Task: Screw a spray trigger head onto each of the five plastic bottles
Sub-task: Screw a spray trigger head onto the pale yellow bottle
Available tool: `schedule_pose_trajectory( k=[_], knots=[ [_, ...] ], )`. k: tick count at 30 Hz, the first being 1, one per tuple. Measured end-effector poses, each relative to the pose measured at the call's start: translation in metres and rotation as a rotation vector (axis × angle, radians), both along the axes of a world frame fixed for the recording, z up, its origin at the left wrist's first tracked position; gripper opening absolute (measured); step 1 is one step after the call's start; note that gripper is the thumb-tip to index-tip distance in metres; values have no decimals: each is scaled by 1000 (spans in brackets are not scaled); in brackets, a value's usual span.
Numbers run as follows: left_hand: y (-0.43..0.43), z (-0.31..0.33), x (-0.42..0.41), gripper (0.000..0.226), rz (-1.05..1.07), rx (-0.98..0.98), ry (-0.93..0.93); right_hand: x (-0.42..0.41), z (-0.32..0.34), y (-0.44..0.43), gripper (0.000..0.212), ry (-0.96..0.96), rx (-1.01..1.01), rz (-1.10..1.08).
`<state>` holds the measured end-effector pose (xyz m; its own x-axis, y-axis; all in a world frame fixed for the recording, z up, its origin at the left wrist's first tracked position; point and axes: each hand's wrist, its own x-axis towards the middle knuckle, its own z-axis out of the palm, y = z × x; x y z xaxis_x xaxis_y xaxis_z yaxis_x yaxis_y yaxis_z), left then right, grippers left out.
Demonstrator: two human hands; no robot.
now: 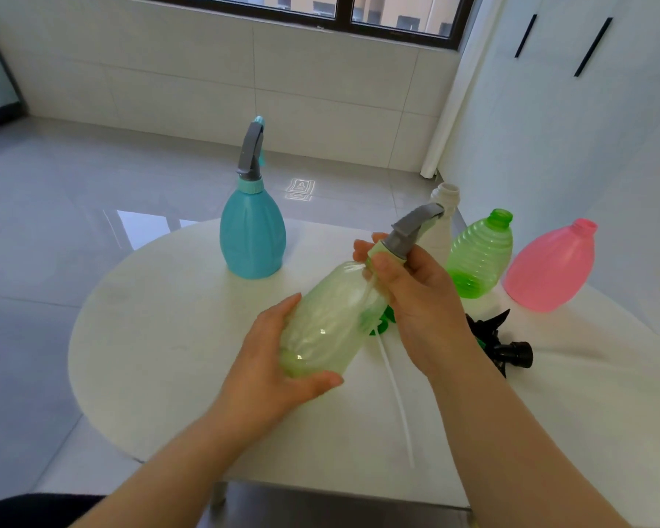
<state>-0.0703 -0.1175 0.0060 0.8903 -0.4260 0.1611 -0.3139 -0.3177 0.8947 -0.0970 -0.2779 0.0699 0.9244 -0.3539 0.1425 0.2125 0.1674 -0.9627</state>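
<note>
A glossy grey tiled floor and a dark-framed window are sitting behind the round white tabletop point(161, 337) I am working over. I am holding the pale green bottle point(332, 318) tilted above the tabletop, its neck pointing up and away from me. My left hand point(275, 367) is cupping the bottle's base and lower body, fingers wrapped under it. My right hand point(416, 291) is gripping the collar at the neck, where the grey trigger head point(416, 226) is sitting on the bottle; its thin tube is showing inside the clear body. The teal bottle point(252, 238) is standing upright at the far left of the tabletop, already wearing its own grey head. To the right, the white bottle point(444, 215) is standing partly behind my right hand, the bright green bottle point(479, 257) is just beside it, and the pink bottle point(549, 268) is further right, all three with open necks. Black heads point(507, 348) are lying near my right wrist, and a loose white tube point(397, 402) is lying on the tabletop below my hands.
</note>
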Motion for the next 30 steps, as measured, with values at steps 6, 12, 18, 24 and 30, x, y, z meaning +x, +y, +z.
schedule_pose_trajectory(
  k=[6,12,18,24,30],
  knots=[
    [1,-4,-11,89,-23,64,-184,-4,1,-11,30,-9,8,138],
    [29,18,27,82,-268,68,23,-7,-7,-17,19,38,-17,220],
    [8,9,14,92,-73,101,-168,6,-11,-5,34,40,123,-49],
    [-18,-8,-15,88,102,100,-337,18,-10,14,10,65,48,-301],
    [-5,-4,0,47,-109,-88,-108,13,1,-5,20,-37,0,-21]
  ],
)
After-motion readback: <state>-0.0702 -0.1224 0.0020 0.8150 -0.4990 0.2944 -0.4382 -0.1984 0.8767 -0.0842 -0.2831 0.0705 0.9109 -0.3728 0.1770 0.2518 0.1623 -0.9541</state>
